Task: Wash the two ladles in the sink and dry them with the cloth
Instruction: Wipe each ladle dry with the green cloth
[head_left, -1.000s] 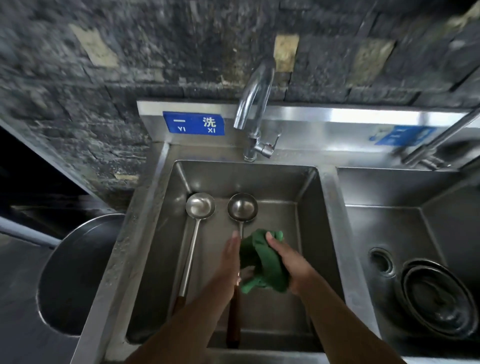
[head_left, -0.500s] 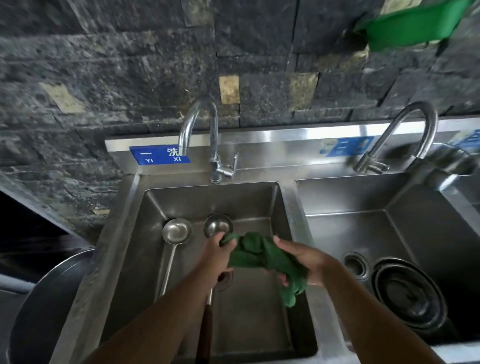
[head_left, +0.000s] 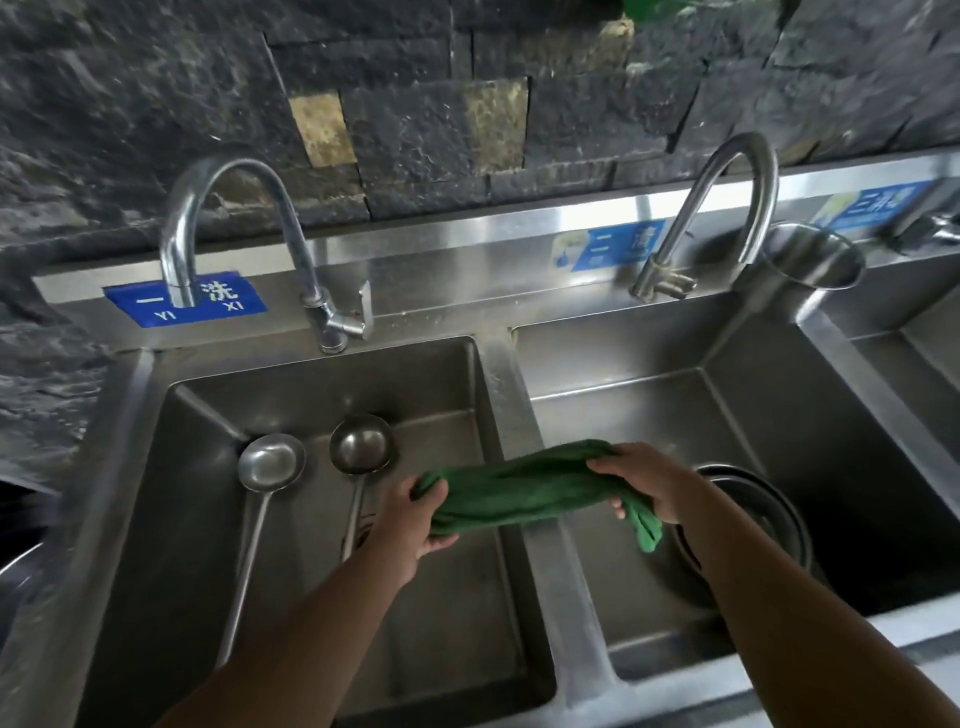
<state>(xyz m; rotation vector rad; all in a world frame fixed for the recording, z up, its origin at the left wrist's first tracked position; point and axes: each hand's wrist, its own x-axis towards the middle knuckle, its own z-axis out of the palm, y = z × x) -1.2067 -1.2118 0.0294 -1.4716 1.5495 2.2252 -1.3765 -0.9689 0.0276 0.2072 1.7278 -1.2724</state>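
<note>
Two steel ladles lie in the left sink basin (head_left: 197, 415), bowls toward the back wall: the left ladle (head_left: 270, 462) and the right ladle (head_left: 361, 449), whose handle runs under my left forearm. A green cloth (head_left: 524, 488) is stretched above the divider between the basins. My left hand (head_left: 415, 519) grips its left end and my right hand (head_left: 649, 483) grips its right end, with a short tail hanging below. Neither hand touches a ladle.
A curved tap (head_left: 228, 208) stands behind the left basin, a second tap (head_left: 727, 197) behind the middle basin. Stacked steel bowls (head_left: 753, 519) sit in the middle basin under my right hand. A steel cup (head_left: 815, 254) stands on the back ledge.
Both hands have lifted the cloth off the right ladle and drawn it out to the right, over the divider. The view has swung right. The ladles have stayed put.
</note>
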